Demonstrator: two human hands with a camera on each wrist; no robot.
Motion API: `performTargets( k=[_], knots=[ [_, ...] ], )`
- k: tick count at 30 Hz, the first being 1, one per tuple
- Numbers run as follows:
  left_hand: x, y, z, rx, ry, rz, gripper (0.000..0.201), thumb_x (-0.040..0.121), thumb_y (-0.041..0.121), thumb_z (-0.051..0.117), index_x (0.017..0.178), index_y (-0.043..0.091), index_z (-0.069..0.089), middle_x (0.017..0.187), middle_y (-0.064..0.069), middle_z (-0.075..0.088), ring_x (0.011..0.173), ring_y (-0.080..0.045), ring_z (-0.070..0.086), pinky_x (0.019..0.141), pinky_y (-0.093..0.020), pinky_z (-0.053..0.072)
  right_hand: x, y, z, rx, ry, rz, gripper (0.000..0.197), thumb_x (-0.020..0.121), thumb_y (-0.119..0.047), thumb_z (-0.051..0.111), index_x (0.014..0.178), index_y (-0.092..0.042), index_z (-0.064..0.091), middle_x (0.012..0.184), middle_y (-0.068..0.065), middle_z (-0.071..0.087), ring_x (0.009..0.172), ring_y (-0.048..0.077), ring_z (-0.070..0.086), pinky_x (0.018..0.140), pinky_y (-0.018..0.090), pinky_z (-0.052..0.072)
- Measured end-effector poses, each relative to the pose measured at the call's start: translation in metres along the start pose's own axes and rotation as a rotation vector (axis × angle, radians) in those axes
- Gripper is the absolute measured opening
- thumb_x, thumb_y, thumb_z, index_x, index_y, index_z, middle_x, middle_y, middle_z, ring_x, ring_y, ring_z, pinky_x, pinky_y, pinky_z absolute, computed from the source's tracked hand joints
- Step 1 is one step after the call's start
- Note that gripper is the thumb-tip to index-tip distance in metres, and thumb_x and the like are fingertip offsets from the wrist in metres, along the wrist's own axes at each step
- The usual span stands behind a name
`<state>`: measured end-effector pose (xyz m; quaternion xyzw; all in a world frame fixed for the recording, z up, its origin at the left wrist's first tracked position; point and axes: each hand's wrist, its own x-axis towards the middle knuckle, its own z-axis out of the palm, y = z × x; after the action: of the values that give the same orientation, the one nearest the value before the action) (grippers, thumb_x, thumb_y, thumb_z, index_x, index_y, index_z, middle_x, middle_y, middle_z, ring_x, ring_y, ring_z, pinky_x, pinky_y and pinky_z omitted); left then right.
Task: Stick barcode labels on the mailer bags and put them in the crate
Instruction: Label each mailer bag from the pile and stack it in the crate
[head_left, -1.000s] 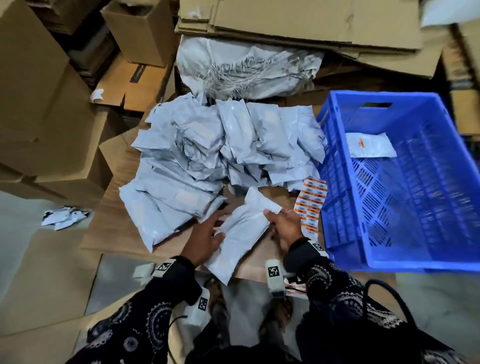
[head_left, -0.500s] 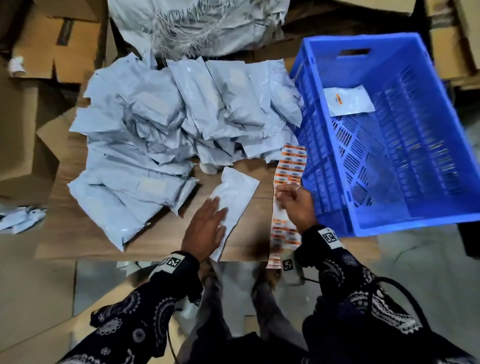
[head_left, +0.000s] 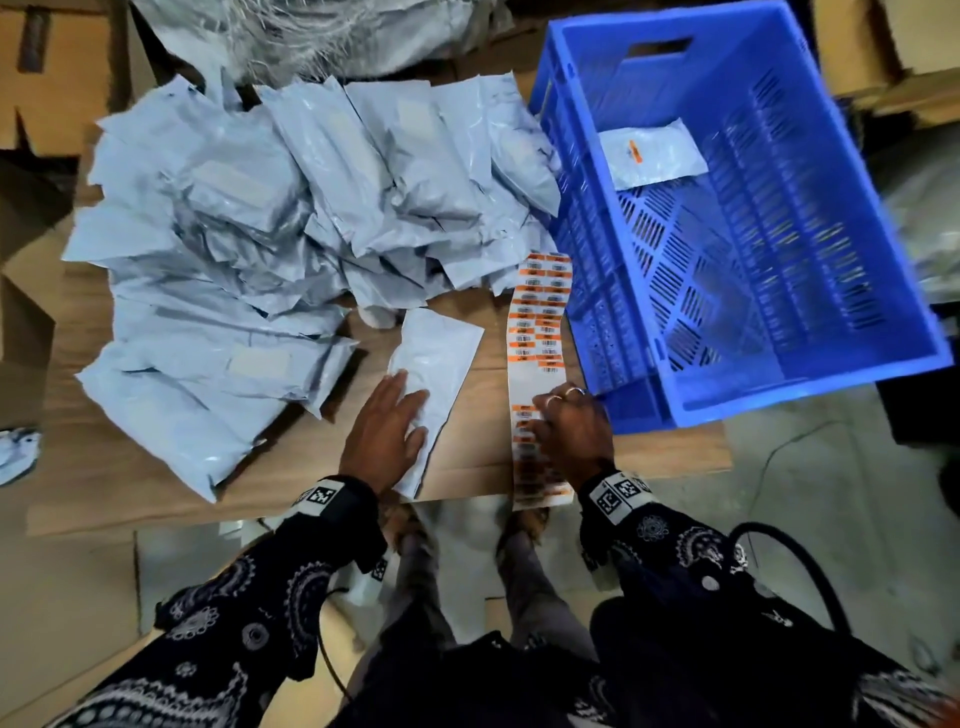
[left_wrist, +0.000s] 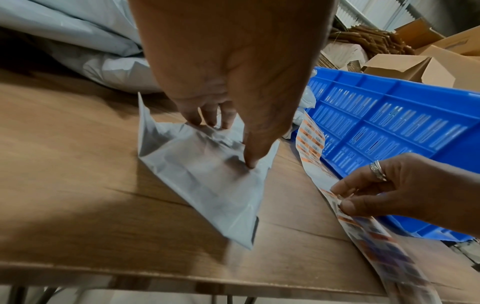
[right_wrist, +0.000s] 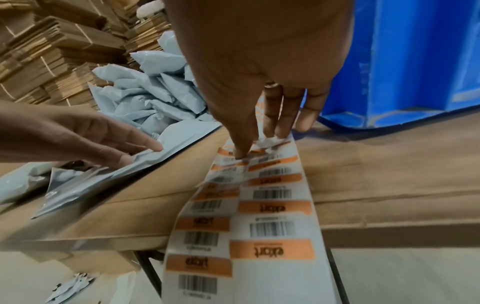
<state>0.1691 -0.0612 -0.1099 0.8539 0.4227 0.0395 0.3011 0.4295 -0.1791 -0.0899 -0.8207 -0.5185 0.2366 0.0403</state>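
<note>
At the near edge of the brown worktop (head_left: 156, 467) the left hand (head_left: 382, 434) lies flat on a single grey mailer bag (head_left: 441, 353), its fingers (left_wrist: 249, 152) straight and slightly spread, their tips pressing the bag down onto the surface; the bag runs diagonally away from the person, and its near corner reaches the worktop's front edge. Just to the right, apart from the bag, a long strip of barcode labels (head_left: 540, 322) printed in orange and white runs from the crate's side toward the person and hangs over the front edge. The right hand (head_left: 574, 431), with rings on two fingers, is on this strip: in the wrist views its thumb and forefinger (right_wrist: 241, 144) pinch at a label near the strip's left column, while the other fingers (right_wrist: 288, 115) extend straight down toward the backing paper. Beyond the hands, a large heap of grey mailer bags (head_left: 291, 208) covers the left and middle of the worktop, overlapping one another. To the right of the heap and touching the strip's far end stands the blue crate (head_left: 883, 332), with slotted walls and floor; one labelled bag (head_left: 652, 153) lies flat inside it near the far wall. Cardboard boxes (head_left: 57, 57) sit behind the heap.
</note>
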Motion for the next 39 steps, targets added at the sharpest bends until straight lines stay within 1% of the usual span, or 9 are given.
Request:
performTargets(
  k=[4, 11, 16, 23, 27, 31, 33, 36, 39],
  knots=[
    [-0.002, 0.003, -0.001, -0.032, 0.028, -0.003, 0.053, 0.083, 0.007, 0.076, 0.134, 0.007, 0.062, 0.153, -0.027, 0.041, 0.142, -0.043, 0.039, 0.118, -0.048, 0.032, -0.003, -0.005, 0.001, -0.005, 0.046, 0.007, 0.031, 0.087, -0.026, 0.07, 0.118, -0.019, 0.072, 0.125, 0.008, 0.063, 0.121, 0.031, 0.055, 0.101, 0.042, 0.04],
    [-0.003, 0.008, -0.005, -0.059, 0.048, -0.006, 0.053, 0.081, 0.005, 0.077, 0.132, 0.006, 0.063, 0.152, -0.028, 0.042, 0.141, -0.044, 0.041, 0.117, -0.048, 0.032, 0.0, -0.014, -0.006, 0.042, 0.082, 0.063, 0.007, 0.086, -0.02, 0.068, 0.089, -0.015, 0.071, 0.102, 0.009, 0.066, 0.101, 0.031, 0.062, 0.087, 0.041, 0.05],
    [-0.003, 0.011, -0.007, -0.058, 0.036, -0.013, 0.053, 0.079, 0.004, 0.077, 0.13, 0.006, 0.063, 0.151, -0.028, 0.042, 0.14, -0.044, 0.042, 0.116, -0.048, 0.035, 0.002, -0.018, -0.01, 0.034, 0.143, 0.075, 0.025, 0.097, -0.022, 0.048, 0.083, -0.007, 0.063, 0.087, 0.015, 0.067, 0.082, 0.035, 0.064, 0.071, 0.04, 0.051],
    [-0.003, 0.015, -0.009, -0.045, 0.02, -0.035, 0.054, 0.076, 0.003, 0.078, 0.128, 0.005, 0.065, 0.149, -0.03, 0.044, 0.138, -0.045, 0.044, 0.115, -0.049, 0.036, -0.001, -0.022, -0.017, 0.033, 0.128, 0.008, 0.023, 0.1, -0.027, 0.046, 0.094, -0.011, 0.061, 0.09, 0.015, 0.07, 0.084, 0.037, 0.066, 0.072, 0.039, 0.048],
    [-0.003, 0.014, -0.009, -0.041, 0.008, -0.052, 0.054, 0.078, 0.005, 0.078, 0.129, 0.006, 0.063, 0.15, -0.029, 0.043, 0.14, -0.044, 0.042, 0.116, -0.049, 0.036, -0.001, -0.018, -0.021, 0.124, 0.071, 0.017, 0.017, 0.1, -0.03, 0.046, 0.099, -0.015, 0.055, 0.094, 0.011, 0.072, 0.088, 0.036, 0.067, 0.078, 0.042, 0.052],
    [-0.005, 0.012, -0.01, -0.036, 0.012, -0.05, 0.054, 0.079, 0.007, 0.077, 0.131, 0.011, 0.062, 0.152, -0.026, 0.042, 0.14, -0.043, 0.041, 0.115, -0.049, 0.036, 0.0, -0.015, -0.025, 0.263, 0.033, 0.035, 0.007, 0.095, -0.03, 0.055, 0.092, -0.024, 0.053, 0.093, 0.002, 0.071, 0.092, 0.028, 0.067, 0.084, 0.046, 0.054],
    [-0.007, 0.011, -0.012, -0.006, 0.025, -0.042, 0.053, 0.078, 0.008, 0.077, 0.129, 0.013, 0.062, 0.152, -0.025, 0.042, 0.137, -0.044, 0.044, 0.111, -0.05, 0.041, 0.002, -0.015, -0.024, 0.31, 0.044, 0.055, 0.011, 0.093, -0.034, 0.059, 0.087, -0.027, 0.053, 0.091, -0.003, 0.07, 0.092, 0.022, 0.067, 0.082, 0.046, 0.056],
    [-0.011, 0.007, -0.016, 0.056, 0.022, -0.007, 0.059, 0.075, 0.012, 0.081, 0.131, 0.015, 0.061, 0.155, -0.02, 0.041, 0.134, -0.042, 0.048, 0.1, -0.051, 0.048, 0.006, -0.022, -0.024, 0.398, 0.092, 0.064, 0.018, 0.09, -0.038, 0.068, 0.081, -0.025, 0.059, 0.086, -0.007, 0.07, 0.085, 0.015, 0.067, 0.078, 0.04, 0.057],
    [-0.014, 0.007, -0.02, 0.184, -0.059, 0.007, 0.068, 0.074, 0.024, 0.083, 0.137, 0.021, 0.058, 0.155, -0.01, 0.044, 0.13, -0.035, 0.051, 0.086, -0.052, 0.051, 0.012, -0.043, -0.028, 0.566, 0.074, 0.054, 0.016, 0.087, -0.03, 0.077, 0.081, -0.019, 0.067, 0.077, -0.01, 0.068, 0.075, 0.004, 0.064, 0.071, 0.022, 0.052]
  ],
)
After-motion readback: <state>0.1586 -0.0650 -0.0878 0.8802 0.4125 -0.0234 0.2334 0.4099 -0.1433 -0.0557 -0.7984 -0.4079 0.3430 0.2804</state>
